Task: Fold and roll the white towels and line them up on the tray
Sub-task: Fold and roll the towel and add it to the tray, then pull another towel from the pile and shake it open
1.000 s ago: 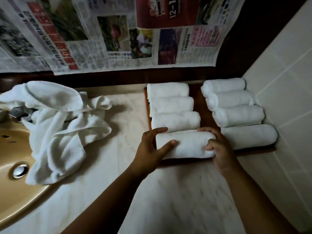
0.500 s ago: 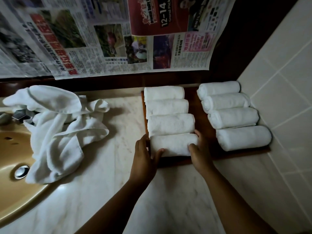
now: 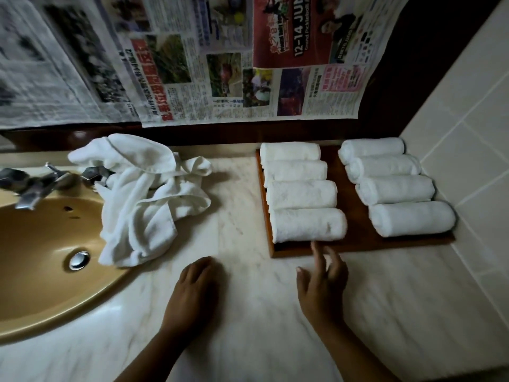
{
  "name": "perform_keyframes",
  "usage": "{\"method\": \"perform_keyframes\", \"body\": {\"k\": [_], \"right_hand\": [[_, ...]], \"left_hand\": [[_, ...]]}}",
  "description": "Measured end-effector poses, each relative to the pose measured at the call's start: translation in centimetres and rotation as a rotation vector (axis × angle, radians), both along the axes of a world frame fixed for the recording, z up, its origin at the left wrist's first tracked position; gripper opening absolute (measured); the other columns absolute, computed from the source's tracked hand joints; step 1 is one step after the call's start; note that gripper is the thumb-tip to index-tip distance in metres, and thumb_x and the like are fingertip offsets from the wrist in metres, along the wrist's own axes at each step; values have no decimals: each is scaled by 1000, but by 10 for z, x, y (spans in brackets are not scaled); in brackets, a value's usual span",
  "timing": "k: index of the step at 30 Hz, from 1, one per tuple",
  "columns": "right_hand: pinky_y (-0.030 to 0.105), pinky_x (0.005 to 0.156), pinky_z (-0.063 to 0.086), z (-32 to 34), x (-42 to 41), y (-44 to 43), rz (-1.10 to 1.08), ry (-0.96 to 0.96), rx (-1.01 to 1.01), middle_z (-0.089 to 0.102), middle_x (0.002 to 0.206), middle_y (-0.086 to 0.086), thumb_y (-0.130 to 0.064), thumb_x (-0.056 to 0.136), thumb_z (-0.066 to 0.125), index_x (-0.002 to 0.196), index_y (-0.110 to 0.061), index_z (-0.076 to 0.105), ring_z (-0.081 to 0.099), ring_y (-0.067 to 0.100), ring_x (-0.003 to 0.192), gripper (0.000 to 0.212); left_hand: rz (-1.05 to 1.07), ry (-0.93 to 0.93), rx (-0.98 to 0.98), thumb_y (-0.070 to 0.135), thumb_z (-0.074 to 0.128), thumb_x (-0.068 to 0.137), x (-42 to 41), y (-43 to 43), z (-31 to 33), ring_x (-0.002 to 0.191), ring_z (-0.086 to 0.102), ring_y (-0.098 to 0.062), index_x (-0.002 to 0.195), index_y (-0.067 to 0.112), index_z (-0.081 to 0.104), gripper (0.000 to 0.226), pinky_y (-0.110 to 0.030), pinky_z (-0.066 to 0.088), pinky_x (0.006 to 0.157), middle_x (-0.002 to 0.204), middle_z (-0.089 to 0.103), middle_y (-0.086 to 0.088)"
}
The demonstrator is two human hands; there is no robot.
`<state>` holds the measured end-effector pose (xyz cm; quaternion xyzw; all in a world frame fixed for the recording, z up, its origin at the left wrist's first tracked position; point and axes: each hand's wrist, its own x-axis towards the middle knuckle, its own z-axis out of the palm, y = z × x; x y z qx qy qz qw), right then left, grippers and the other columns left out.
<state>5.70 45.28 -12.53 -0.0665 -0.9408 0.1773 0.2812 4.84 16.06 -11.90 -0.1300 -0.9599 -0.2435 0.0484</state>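
- Eight rolls [image 3: 301,194] lie on the tray [image 3: 351,194] in two columns of four. Each lies crosswise and touches its neighbour, so both lines run straight from the tray's far edge to its near edge.
- The near-left roll [image 3: 308,224] sits at the tray's near left corner, snug against the one behind it. No loose flap shows, so I'd guess it is tucked underneath, which would keep the roll from springing open.
- The right column [image 3: 385,186] keeps to the tray's right edge. A bare strip of wood down the middle holds the two columns apart.
- The right hand [image 3: 322,282] is at the tray's near edge, fingers slack and spread, gripping nothing. One fingertip [image 3: 314,245] reaches just short of the near-left roll; whether it touches the wood I cannot tell.
- The left hand [image 3: 192,288] rests palm down on the counter [image 3: 275,326], well left of the tray, with relaxed fingers and nothing in them. It is on the heap's side, handy for the next towel, I'd say.
- The heap [image 3: 148,197] of unfolded towels lies crumpled at the counter's far left, spilling over the sink [image 3: 41,257] rim and against the tap [image 3: 30,186]; those remain to be done.
- The tray is in the counter's far right corner against the tiles [image 3: 468,133], which leaves the counter's middle as folding room.
- A newspaper [image 3: 248,78] hangs on the wall behind.
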Motion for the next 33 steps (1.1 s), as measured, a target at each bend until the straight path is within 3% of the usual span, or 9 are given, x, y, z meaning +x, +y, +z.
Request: {"method": "perform_keyframes", "body": {"k": [3, 7, 12, 15, 21, 25, 27, 30, 33], "right_hand": [[54, 94, 47, -7, 17, -21, 160, -46, 67, 54, 124, 13, -21, 94, 57, 124, -11, 68, 55, 35, 108, 33], [40, 84, 51, -9, 29, -51, 392, -141, 42, 59, 108, 1, -19, 91, 55, 107, -18, 71, 60, 25, 96, 22], [42, 86, 55, -5, 35, -100, 387, -263, 65, 61, 113, 4, -9, 84, 68, 113, -18, 72, 60, 28, 102, 31], [47, 91, 55, -2, 47, -130, 440, -328, 74, 60, 126, 7, -20, 92, 53, 123, -21, 69, 58, 31, 112, 35], [49, 121, 24, 1, 65, -141, 599, -470, 159, 31, 160, 3, -40, 102, 33, 152, -33, 40, 27, 24, 148, 50], [40, 122, 5, 5, 63, -135, 646, -571, 199, 18, 166, 0, -50, 100, 23, 156, -38, 29, 15, 19, 153, 57], [34, 123, -3, 14, 58, -132, 667, -659, 193, 9, 167, -4, -57, 95, 16, 157, -41, 23, 7, 15, 154, 64], [32, 121, 0, 24, 51, -129, 672, -692, 177, 9, 167, -8, -64, 87, 11, 156, -41, 24, 10, 14, 153, 74], [33, 122, 4, 24, 52, -128, 673, -710, 150, 10, 167, -9, -65, 85, 11, 156, -41, 25, 12, 13, 152, 76]], "left_hand": [[-36, 11, -34, 32, 45, 91, 11, -17, -1, 121, 52, -30, 127, 10, 64, 46, -34, 41, 103, 136, 56, -11], [-115, -7, -37, 33, 47, 93, 20, -40, -3, 124, 52, -30, 131, 13, 61, 45, -39, 46, 103, 140, 54, -8], [38, -44, 45, 26, 57, 97, 44, -73, 1, 134, 41, -26, 142, 17, 50, 47, -34, 35, 110, 149, 42, -8], [147, -52, 25, 29, 52, 96, 64, -103, -2, 132, 43, -28, 140, 18, 52, 46, -34, 33, 109, 147, 45, -7], [146, -110, -45, 41, 46, 97, 76, -123, -3, 138, 35, -27, 145, 28, 44, 50, -43, 33, 114, 155, 31, -4], [249, -6, -107, 43, 59, 93, 46, -122, 8, 138, 28, -38, 146, 30, 39, 58, -56, 31, 108, 158, 19, -14], [487, 22, 85, 38, 66, 90, 28, -118, 26, 138, 27, -36, 146, 23, 36, 65, -55, 31, 107, 157, 22, -13], [810, -172, 528, 40, 66, 90, -8, -123, 43, 132, 41, -39, 149, 19, 27, 73, -52, 34, 109, 147, 44, -11], [727, -266, 636, 41, 67, 89, -24, -133, 42, 112, 59, -35, 141, 18, 40, 62, -49, 47, 98, 122, 63, -12]]}}
